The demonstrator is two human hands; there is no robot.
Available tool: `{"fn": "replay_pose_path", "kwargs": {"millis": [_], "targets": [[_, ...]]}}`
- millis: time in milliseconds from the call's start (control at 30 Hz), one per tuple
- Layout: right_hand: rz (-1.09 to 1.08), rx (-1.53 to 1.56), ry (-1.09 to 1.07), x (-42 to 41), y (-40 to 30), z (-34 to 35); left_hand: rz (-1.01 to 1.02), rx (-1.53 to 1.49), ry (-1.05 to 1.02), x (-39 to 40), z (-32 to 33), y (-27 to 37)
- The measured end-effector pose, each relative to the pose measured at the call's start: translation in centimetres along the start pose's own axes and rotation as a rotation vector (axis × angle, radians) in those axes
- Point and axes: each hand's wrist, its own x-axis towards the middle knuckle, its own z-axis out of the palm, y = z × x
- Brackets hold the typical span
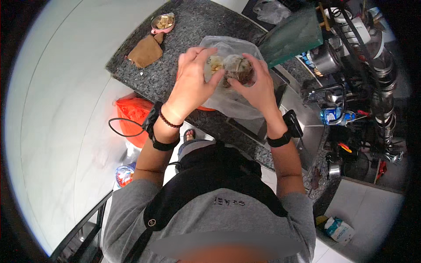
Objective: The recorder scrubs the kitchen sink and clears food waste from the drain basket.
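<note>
A clear plastic bag (230, 107) spreads between my hands, over the counter and the sink edge. A mottled whitish and brown lump (239, 67) shows at its middle; I cannot tell exactly what it is. My right hand (260, 87) curls around the lump, thumb on its lower left and fingers on its upper right. On the other side, my left hand (194, 77) grips the bag, its thumb reaching the lump's left edge. Pale yellow pieces (215, 64) show between its thumb and fingers. Parts of the bag are hidden beneath both hands.
On the dark granite counter (184, 36) are a brown cloth (146, 52) and a pink-handled bowl (163, 23) of pale pieces. A glass panel (294, 36) stands beyond the right hand. Right lie a steel sink (307, 113), pots (325, 59) and a bottle (332, 115). A red bag (133, 113) hangs left.
</note>
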Motion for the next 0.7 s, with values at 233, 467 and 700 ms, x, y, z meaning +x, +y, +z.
{"fn": "replay_pose_path", "kwargs": {"millis": [233,467,700], "targets": [[-0.007,0.163,0.173,-0.1,-0.5,0.3,-0.210,-0.327,-0.099,1.3,2.5,0.6],[0.055,0.195,0.263,-0.1,1.0,0.6,-0.461,-0.685,-0.387,1.8,3.4,-0.7],[-0.028,0.080,0.334,0.7,1.5,0.7,-0.639,-0.899,-0.339,1.5,3.5,-0.5]]}}
